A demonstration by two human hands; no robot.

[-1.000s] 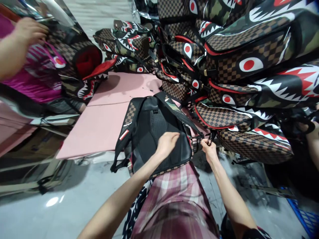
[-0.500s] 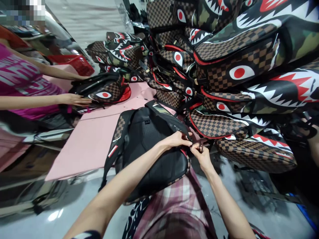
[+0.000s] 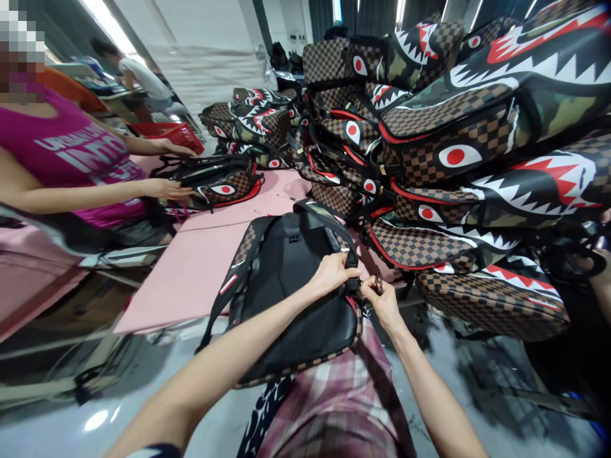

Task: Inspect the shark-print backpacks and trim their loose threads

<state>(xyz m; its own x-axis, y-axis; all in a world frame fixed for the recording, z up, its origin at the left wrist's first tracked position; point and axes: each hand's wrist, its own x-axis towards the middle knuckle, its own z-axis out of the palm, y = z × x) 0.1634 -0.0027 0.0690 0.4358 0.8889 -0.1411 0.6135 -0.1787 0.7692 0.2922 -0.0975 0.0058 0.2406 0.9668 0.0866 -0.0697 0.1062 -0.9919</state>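
Observation:
A backpack lies with its black back panel up, partly on the pink table and partly over my lap. My left hand is closed on its black shoulder strap, near the strap's lower end. Just to the right, at the bag's edge, my right hand is closed around a small dark looped tool, mostly hidden by the fingers. The two hands' fingertips almost meet. The other shoulder strap hangs off the bag's left side.
Checkered and camouflage backpacks with shark teeth are piled high on the right. More bags stand at the back. To the left, a co-worker's hands rest on another backpack. The pink table has a front edge.
The view has tilted up and shifted, so more of the room shows. My left fingers now hold the strap bent more upright; both hands stay close together at the bag's right edge.

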